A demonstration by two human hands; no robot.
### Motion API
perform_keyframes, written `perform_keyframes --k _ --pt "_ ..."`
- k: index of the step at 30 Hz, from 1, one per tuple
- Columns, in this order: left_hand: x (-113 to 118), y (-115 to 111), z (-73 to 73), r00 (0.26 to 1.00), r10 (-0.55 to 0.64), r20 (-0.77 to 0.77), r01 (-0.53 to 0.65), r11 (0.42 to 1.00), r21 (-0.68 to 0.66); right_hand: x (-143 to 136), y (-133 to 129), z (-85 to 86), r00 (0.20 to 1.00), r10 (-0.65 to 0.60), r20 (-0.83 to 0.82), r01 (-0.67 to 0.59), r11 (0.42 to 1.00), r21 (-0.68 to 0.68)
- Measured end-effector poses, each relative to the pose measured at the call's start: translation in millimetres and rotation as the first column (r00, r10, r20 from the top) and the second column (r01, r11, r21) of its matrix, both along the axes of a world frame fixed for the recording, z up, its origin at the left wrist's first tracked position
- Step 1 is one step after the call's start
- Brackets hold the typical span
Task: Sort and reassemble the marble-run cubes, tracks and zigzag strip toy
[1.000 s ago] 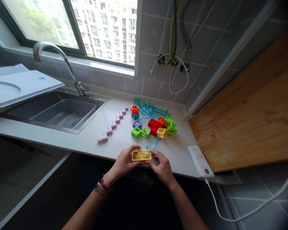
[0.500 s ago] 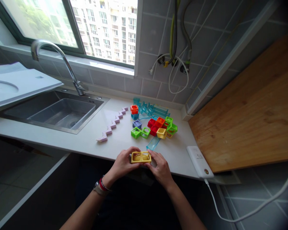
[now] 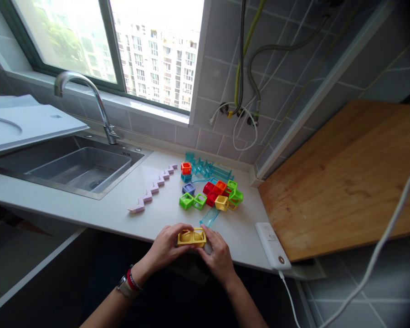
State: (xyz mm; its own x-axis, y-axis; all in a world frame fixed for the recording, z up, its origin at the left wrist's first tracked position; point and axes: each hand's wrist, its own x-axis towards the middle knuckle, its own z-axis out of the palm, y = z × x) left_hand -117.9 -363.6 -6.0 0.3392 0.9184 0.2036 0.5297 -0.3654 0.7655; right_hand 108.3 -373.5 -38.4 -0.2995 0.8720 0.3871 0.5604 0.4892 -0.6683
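Note:
Two yellow cube blocks (image 3: 192, 237), side by side with open windowed faces, are held up at the counter's front edge. My left hand (image 3: 168, 244) is closed on their left end, and my right hand (image 3: 216, 253) grips the right end. Just beyond lies a clear blue plastic strip (image 3: 210, 217). Farther back sit green cubes (image 3: 186, 201), a purple cube (image 3: 188, 188), and a cluster of red cubes (image 3: 211, 197) with orange, green and yellow ones. An orange-red cube (image 3: 186, 168) stands on a blue one.
A lilac zigzag piece (image 3: 153, 188) lies left of the cubes. Clear blue track parts (image 3: 205, 168) rest by the back wall. At left is a sink (image 3: 89, 191) with a faucet (image 3: 100, 102). A white power strip (image 3: 272, 246) and wooden board (image 3: 341, 177) are at right.
The camera view has tilted and shifted, so the scene sits lower and farther left. Both hands still hold the yellow cube blocks, which have tipped slightly.

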Motion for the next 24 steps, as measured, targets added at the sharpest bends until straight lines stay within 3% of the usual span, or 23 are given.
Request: perform_keyframes --k 4,9,13,19,24 --pt "1 3 -5.8 0.993 0.031 0.114 -0.031 1.0 0.004 -1 -1 -0.1 1.0 -0.011 -0.028 0.011 1.0 0.011" --pt "2 11 -17.8 0.909 0.282 0.307 -0.286 0.958 -0.033 -2 -2 -2.7 0.999 -0.025 -0.032 0.025 1.0 0.003" --pt "0 16 -18.0 0.834 0.386 0.395 -0.35 0.923 -0.162 -2 -2 -5.3 0.999 -0.043 -0.023 0.044 0.999 0.027" --pt "-15 23 -8.4 0.872 0.406 0.273 -0.389 0.914 -0.116 -3 -2 -3.6 1.0 0.003 -0.022 -0.003 1.0 0.029" --pt "-40 34 -7.8 0.862 0.496 0.107 -0.506 0.857 0.101 -1 0 -5.7 0.999 0.018 0.03 -0.02 0.998 0.065"
